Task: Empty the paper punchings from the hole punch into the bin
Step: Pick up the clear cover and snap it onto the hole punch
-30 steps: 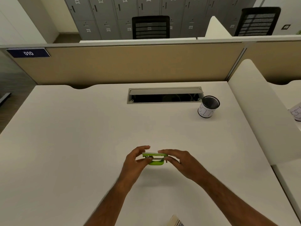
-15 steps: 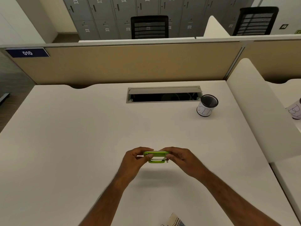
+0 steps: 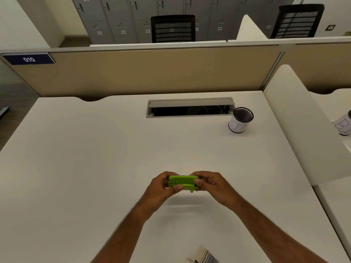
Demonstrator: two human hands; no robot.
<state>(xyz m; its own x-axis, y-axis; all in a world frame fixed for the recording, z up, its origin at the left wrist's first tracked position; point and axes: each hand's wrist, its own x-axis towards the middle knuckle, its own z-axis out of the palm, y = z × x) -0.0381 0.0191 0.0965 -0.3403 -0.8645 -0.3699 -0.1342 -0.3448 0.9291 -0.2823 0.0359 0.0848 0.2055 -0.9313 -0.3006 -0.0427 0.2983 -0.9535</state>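
I hold a small green hole punch [image 3: 182,182] just above the white desk [image 3: 95,168], near its front middle. My left hand [image 3: 161,186] grips its left end, thumb across the lower front. My right hand [image 3: 210,184] grips its right end. The punch is turned so its flat green underside faces me. The bin [image 3: 240,120], a black mesh cup wrapped in white paper with handwritten letters, stands upright at the back right of the desk, well away from my hands.
An open cable tray [image 3: 190,108] is cut into the desk's back middle. A white divider [image 3: 296,120] bounds the right side, with a second labelled cup [image 3: 343,126] beyond it. A printed paper [image 3: 206,256] lies at the front edge. A tan partition [image 3: 142,73] closes the back.
Both hands have closed in on the punch and rotated it, so its flat underside now faces me instead of its open side profile. It stays at the same spot.
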